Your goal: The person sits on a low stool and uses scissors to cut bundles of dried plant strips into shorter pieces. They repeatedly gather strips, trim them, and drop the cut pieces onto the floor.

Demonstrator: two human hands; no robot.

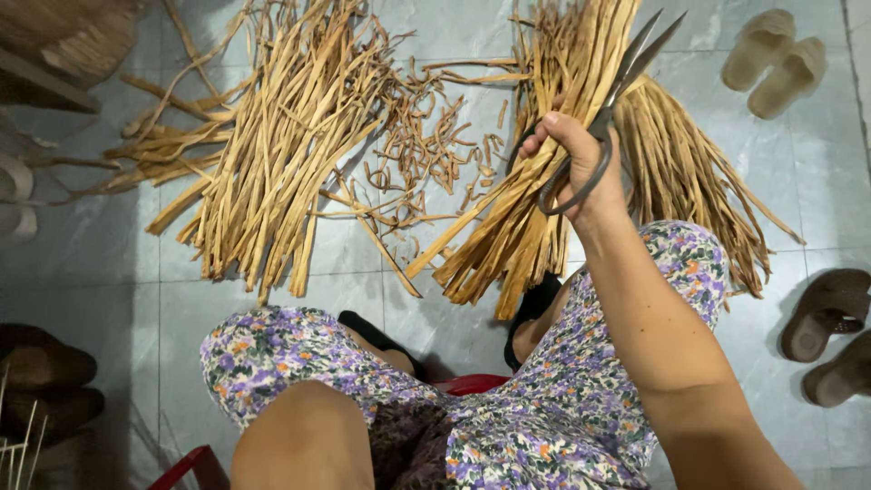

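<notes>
Toward one o'clock, the right hand (581, 159) grips scissors (606, 113), fingers curled through the handles, blades slightly parted, against a bundle of dried strips (508, 231); the left hand is out of view.

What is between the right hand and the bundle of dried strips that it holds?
Only the scissors. The right hand grips the bundle of dried strips with the scissor handles looped on its fingers; the open blades lie against the strips. The left hand is not visible.
</notes>
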